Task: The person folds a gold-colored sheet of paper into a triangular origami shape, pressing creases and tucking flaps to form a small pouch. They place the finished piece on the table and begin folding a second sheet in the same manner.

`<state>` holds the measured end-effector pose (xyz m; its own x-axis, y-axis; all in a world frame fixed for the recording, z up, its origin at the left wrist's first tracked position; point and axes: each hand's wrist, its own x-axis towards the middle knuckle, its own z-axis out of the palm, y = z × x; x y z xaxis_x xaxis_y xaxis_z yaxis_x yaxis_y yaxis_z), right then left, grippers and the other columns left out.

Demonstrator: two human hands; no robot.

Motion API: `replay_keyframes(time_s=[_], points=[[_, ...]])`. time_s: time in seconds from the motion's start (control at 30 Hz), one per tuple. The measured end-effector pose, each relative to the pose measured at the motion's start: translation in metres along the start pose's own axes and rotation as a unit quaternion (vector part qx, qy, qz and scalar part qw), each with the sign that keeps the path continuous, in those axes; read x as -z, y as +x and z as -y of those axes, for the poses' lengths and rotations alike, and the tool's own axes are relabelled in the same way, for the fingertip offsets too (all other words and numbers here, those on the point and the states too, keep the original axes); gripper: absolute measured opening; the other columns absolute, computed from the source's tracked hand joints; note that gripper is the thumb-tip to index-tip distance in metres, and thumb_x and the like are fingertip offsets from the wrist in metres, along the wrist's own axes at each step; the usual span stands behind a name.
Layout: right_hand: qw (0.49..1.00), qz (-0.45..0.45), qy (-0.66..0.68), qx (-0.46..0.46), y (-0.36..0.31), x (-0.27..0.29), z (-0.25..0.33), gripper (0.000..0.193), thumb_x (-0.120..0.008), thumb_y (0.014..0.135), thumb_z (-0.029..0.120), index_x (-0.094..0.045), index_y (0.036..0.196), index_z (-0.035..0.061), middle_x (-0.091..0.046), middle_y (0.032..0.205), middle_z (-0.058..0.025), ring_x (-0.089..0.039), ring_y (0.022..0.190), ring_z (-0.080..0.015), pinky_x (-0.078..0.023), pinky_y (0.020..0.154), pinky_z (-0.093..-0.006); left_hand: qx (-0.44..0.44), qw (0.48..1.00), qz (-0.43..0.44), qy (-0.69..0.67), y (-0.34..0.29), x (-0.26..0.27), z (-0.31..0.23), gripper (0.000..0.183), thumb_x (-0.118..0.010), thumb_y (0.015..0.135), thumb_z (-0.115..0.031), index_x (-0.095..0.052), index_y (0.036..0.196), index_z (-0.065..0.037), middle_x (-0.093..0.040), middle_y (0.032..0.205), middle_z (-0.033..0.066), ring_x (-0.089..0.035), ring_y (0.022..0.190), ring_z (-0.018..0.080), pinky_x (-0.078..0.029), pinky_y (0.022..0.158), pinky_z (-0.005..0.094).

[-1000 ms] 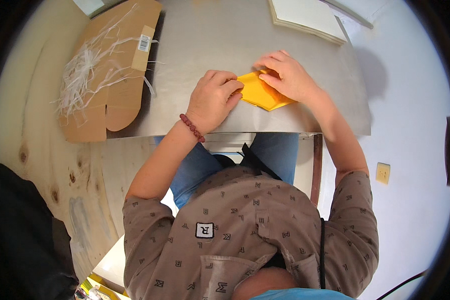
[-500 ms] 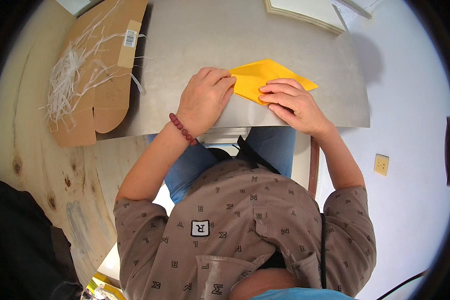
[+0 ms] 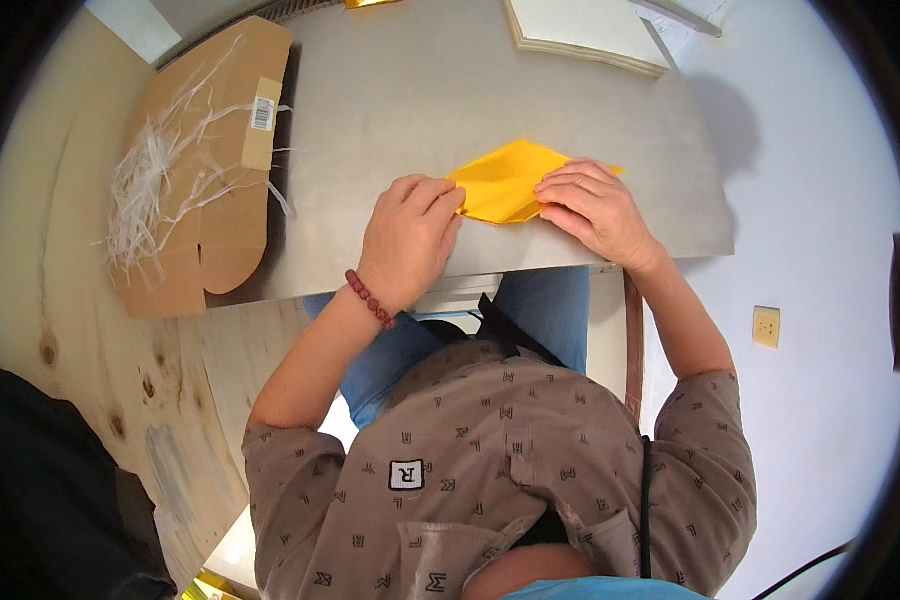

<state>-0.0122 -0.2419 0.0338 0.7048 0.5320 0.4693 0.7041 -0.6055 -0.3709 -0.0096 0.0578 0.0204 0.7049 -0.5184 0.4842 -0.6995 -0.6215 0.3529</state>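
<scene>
A folded sheet of yellow paper (image 3: pixel 505 180) lies over the near part of the grey tabletop, between my two hands. My left hand (image 3: pixel 410 230) pinches its left corner, with fingertips and thumb pressed together. Round that wrist is a dark red bead bracelet (image 3: pixel 370 299). At the paper's right side, my right hand (image 3: pixel 598 212) grips the near edge, its thumb below and fingers curled on top. A yellow tip sticks out beyond the right fingers. The paper under both sets of fingertips is hidden.
A brown cardboard box piece (image 3: pixel 232 225) with a bundle of white plastic strips (image 3: pixel 145 195) lies at the table's left. White boards (image 3: pixel 590 35) are stacked at the far right. A bit of shiny yellow material (image 3: pixel 370 3) shows at the far edge. A wall with a socket (image 3: pixel 766 327) stands to the right.
The paper has been turned slightly and its near edge has lifted toward me. My right fingers have closed further round its right side. The whole view has shifted a little.
</scene>
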Motion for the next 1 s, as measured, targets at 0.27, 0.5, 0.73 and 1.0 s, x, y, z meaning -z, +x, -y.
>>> replay_keyframes(time_s=[0.27,0.5,0.73,1.0], points=[[0.994,-0.023,-0.105,0.014,0.042,-0.001,-0.013,0.02,-0.075,0.094,0.02,-0.076,0.11,0.0089,-0.073,0.121,-0.0071,-0.061,0.126,-0.0273,-0.038,0.122,-0.0535,0.045,0.998,0.039,-0.027,-0.011,0.006,-0.029,0.037,-0.08,0.087,-0.009,-0.072,0.122,0.0,-0.068,0.125,0.0143,-0.061,0.116,0.0357,-0.054,0.103,0.0425],[0.991,-0.033,-0.126,-0.027,0.055,-0.025,-0.022,0.037,-0.074,0.093,0.024,-0.072,0.126,0.0088,-0.065,0.138,-0.01,-0.055,0.135,-0.0305,-0.034,0.125,-0.0537,0.026,0.996,0.047,-0.074,-0.016,0.002,-0.05,0.042,-0.08,0.086,-0.011,-0.069,0.124,0.003,-0.064,0.13,0.0155,-0.06,0.118,0.0364,-0.052,0.104,0.0441],[0.998,-0.035,-0.048,-0.032,0.061,-0.032,-0.027,0.04,-0.073,0.094,0.025,-0.07,0.129,0.0071,-0.065,0.14,-0.0101,-0.057,0.131,-0.0321,-0.04,0.119,-0.0493,-0.004,0.998,0.043,-0.036,-0.018,-0.001,-0.033,0.033,-0.077,0.093,-0.017,-0.072,0.124,-0.006,-0.066,0.139,0.012,-0.054,0.14,0.0318,-0.04,0.12,0.0516],[0.996,-0.019,-0.087,-0.024,0.076,-0.038,-0.019,0.037,-0.072,0.094,0.029,-0.072,0.126,0.0101,-0.068,0.132,-0.0073,-0.061,0.117,-0.0304,-0.045,0.105,-0.0446,0.004,0.995,0.045,-0.086,-0.018,-0.006,-0.015,0.035,-0.079,0.091,-0.012,-0.073,0.125,-0.01,-0.067,0.139,0.0087,-0.057,0.139,0.0285,-0.04,0.119,0.0498]])
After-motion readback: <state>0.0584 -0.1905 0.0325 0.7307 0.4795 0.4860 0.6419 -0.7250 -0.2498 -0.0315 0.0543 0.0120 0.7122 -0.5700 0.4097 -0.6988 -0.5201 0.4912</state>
